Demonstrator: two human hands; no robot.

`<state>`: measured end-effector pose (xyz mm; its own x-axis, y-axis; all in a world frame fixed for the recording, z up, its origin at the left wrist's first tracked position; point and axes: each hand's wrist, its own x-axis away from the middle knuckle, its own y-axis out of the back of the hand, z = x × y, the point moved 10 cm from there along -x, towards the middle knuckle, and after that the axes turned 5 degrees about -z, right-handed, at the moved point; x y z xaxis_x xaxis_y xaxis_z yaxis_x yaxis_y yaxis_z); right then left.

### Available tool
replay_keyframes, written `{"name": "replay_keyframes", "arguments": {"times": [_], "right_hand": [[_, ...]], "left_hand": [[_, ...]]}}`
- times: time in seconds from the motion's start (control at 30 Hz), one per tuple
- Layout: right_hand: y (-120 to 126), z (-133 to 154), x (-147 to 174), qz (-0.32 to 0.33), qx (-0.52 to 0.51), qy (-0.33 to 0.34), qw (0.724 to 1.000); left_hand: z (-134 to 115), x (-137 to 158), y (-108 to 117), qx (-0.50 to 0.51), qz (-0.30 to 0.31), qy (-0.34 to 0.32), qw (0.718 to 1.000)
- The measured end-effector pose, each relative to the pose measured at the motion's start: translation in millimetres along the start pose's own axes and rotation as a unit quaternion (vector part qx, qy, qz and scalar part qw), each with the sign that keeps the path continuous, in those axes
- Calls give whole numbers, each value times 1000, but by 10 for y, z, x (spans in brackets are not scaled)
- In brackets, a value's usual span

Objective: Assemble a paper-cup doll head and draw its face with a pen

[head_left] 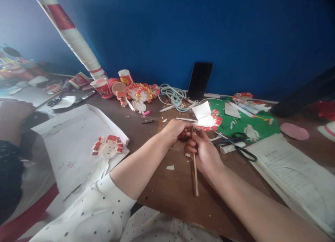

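My right hand (205,149) is closed around a thin wooden stick (195,175), whose lower end points toward me. At the top of the stick is a paper cutout (206,120) with a red-and-white curled edge and a bright white flap standing up. My left hand (179,128) pinches the near left edge of this cutout, its fingertips close to those of my right hand. The fingers partly hide where stick and paper meet. Just right of my hands lie black-handled scissors (237,142) and a small white tube (231,148).
Paper cups (102,88) and finished-looking paper figures (141,95) stand along the blue wall, beside a coiled cable (174,95) and a leaning phone (200,81). A paper face (108,148) lies on a white box lid (65,141). Papers (293,179) lie right. Another person's arm (15,121) is left.
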<state>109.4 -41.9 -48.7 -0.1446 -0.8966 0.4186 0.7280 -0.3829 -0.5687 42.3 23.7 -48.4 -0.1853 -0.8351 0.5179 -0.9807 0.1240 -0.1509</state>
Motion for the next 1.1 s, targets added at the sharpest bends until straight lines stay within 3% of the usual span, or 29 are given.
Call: {"name": "replay_keyframes", "arguments": {"times": [0.17,0.47,0.9,1.1], "right_hand": [[-38,-5,10,17,-2,-11,1000],[-87,-31,51,30,1,-33,999],[-99,-58,38,39,-10,-45,998],[-97,-65,40,43,-9,-47,998]], "left_hand": [[12,1,14,52,1,17,999],[59,6,-12,58,34,76,995],[36,32,-61,64,62,80,993],[61,45,-35,41,39,96,994]]}}
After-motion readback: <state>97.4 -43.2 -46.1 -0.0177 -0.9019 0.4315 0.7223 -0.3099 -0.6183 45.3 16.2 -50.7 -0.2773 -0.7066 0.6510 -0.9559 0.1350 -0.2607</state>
